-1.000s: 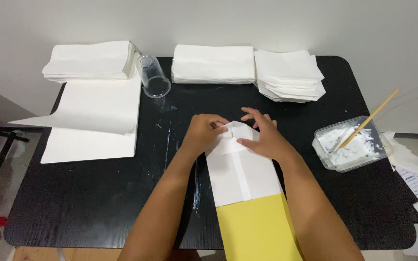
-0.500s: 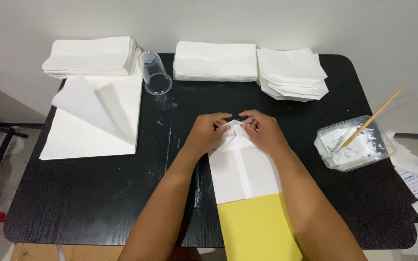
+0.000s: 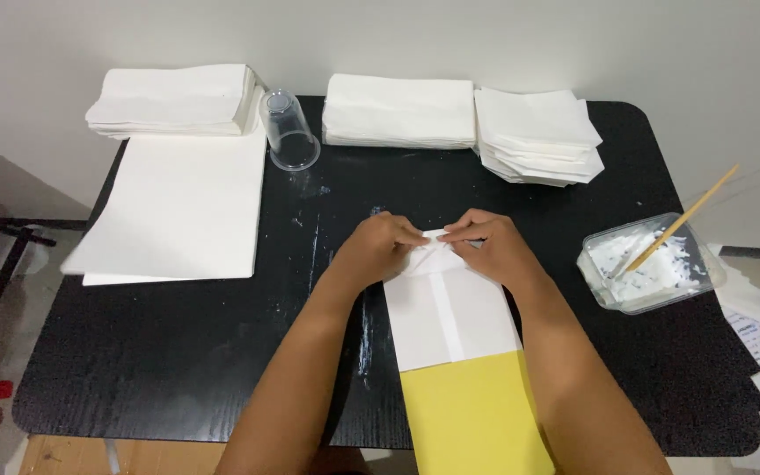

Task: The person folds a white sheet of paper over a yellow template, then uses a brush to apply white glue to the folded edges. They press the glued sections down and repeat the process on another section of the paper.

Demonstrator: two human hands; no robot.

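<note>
Black table (image 3: 178,369) against a plain white wall, smeared with white streaks near the middle. Both hands meet at the table's centre: left hand (image 3: 380,251) and right hand (image 3: 494,251), fingertips pinched shut on the top edge of a white paper bag (image 3: 450,321). The bag lies flat, top end folded into a small creased flap under the fingers, a raised seam strip running down its middle. Its lower end overlaps a yellow sheet (image 3: 477,422) that runs off the near edge. Far left corner: stack of white paper (image 3: 173,98), with a larger loose sheet pile (image 3: 178,207) just in front. Clear plastic cup (image 3: 288,132) upside down beside them. Far edge centre: two more bag stacks (image 3: 398,110). Right edge: clear tub of white paste (image 3: 648,264) with a wooden stick (image 3: 683,218) leaning in it.
</note>
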